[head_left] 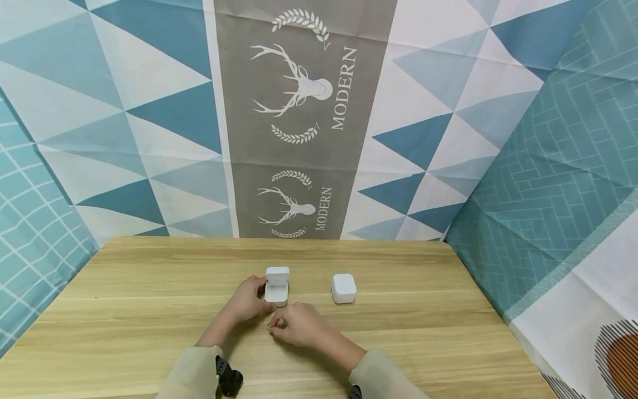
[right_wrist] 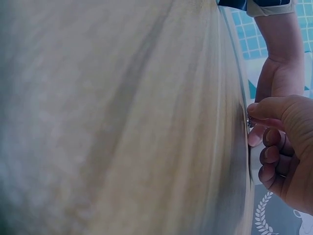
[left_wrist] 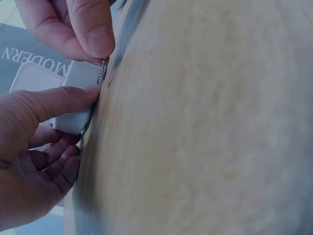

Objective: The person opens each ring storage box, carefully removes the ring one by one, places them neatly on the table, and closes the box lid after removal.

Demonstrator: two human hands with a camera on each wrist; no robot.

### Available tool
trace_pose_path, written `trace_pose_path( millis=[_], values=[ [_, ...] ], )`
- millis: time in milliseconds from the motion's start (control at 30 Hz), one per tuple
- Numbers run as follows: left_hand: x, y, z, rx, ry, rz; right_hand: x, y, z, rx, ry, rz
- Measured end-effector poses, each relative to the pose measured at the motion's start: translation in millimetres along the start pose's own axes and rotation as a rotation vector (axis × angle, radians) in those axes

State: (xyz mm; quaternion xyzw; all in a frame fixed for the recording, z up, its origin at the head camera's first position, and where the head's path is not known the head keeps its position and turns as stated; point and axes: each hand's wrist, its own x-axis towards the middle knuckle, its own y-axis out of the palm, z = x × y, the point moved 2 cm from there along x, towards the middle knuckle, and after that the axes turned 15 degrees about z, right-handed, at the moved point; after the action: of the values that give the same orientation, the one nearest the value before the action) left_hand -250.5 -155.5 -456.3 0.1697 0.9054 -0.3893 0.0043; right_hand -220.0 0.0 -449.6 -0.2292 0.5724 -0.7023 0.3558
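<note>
A small white ring box (head_left: 277, 296) stands on the table with its lid raised. My left hand (head_left: 251, 299) grips it from the left, thumb at the front side and fingers behind. Just in front of the box, my right hand (head_left: 301, 324) pinches a small sparkling silver ring (left_wrist: 102, 72) between thumb and index finger. That ring hangs close to the box's front, near my left thumb (left_wrist: 73, 101). Its lower part comes near the tabletop; whether it touches cannot be told. The right hand's other fingers (right_wrist: 274, 155) are curled in, away from the ring.
A second white box (head_left: 344, 288), closed, sits to the right of the open one. The wood-grain table (head_left: 423, 332) ends at a patterned cloth backdrop (head_left: 294, 111). Tile-patterned cloths hang at both sides.
</note>
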Motion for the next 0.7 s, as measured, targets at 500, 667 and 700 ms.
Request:
trace_pose_path(
  millis=[500,667,700],
  values=[
    [-0.5,0.0,-0.2,-0.002,0.004,-0.003,0.8,2.5,-1.3,-0.014,-0.013,0.001],
    [0.2,0.3,0.3,-0.004,0.002,-0.003,1.6,3.3,-1.1,-0.035,-0.025,0.003],
    [0.3,0.2,0.3,-0.006,0.002,-0.003,1.7,3.4,-0.9,-0.04,-0.026,0.004]
  ],
)
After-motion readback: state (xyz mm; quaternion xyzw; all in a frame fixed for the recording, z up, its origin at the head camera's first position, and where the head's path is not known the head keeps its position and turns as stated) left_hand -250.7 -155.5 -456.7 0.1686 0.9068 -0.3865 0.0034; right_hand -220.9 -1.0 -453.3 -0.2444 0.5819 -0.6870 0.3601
